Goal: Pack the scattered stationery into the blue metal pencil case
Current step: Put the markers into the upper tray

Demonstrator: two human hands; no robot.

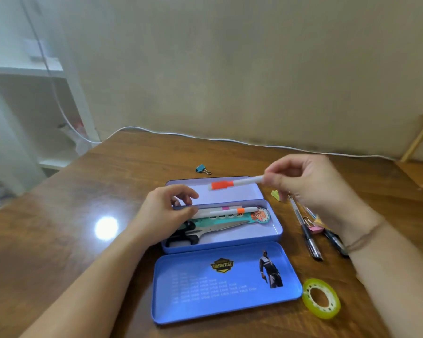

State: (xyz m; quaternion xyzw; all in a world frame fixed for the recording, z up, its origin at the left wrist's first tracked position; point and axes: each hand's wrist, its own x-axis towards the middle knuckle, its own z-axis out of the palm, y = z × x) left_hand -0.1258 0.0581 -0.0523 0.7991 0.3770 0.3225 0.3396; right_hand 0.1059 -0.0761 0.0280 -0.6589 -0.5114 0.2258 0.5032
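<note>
We are pinching a white pen with an orange cap [235, 184] at its bare end between the thumb and fingers of our right hand [310, 184], holding it level above the far tray of the open blue pencil case [277, 230]. Our left hand [166, 211] is resting on the case's left end, its grip closing on the end of a second white pen [226, 211] lying inside the middle compartment. That compartment is also holding scissors [205, 231] and a teal ruler [239, 219]. The case is sitting in the middle of the wooden desk [83, 215], its lid [225, 281] lying open toward us. Dark pens [308, 234], a pink binder clip [315, 228] and a roll of tape [321, 298] are lying to the right, a blue binder clip [203, 169] behind the case.
</note>
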